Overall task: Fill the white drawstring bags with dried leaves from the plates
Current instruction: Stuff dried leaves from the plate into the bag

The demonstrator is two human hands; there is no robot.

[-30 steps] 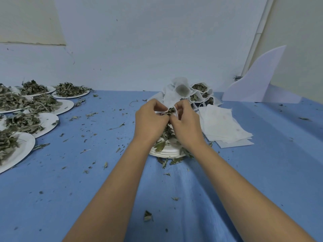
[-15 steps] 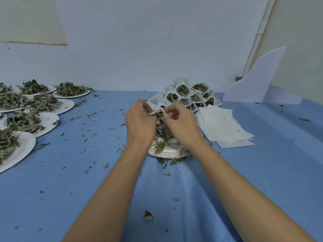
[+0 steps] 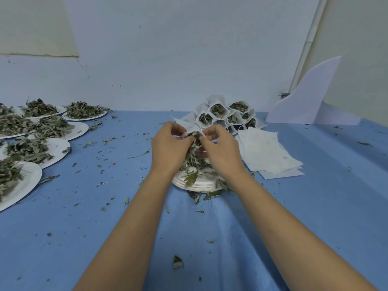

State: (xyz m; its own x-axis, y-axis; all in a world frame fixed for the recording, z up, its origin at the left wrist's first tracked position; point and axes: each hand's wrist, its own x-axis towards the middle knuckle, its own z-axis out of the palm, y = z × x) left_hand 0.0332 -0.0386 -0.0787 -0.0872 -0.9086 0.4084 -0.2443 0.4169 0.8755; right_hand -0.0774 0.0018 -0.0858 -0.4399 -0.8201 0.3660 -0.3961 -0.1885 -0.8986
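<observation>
Head view, centre: left hand (image 3: 168, 148) and right hand (image 3: 220, 152) both pinch the mouth of one white drawstring bag (image 3: 194, 134), leaves showing, over the near plate (image 3: 199, 184). Filled bags (image 3: 218, 109) are stacked behind; empty bags (image 3: 268, 152) at right and heaped plates (image 3: 60, 148) at left are yet to be used. Judged well short of done.

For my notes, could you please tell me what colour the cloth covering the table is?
Blue. The tablecloth shows best in the head view, the only one here.

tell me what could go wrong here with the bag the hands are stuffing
The left hand and right hand pinch the small bag at its mouth, with leaves bulging out; more could spill onto the blue cloth, already littered. The filled bags stacked open just behind could be knocked over.
</observation>
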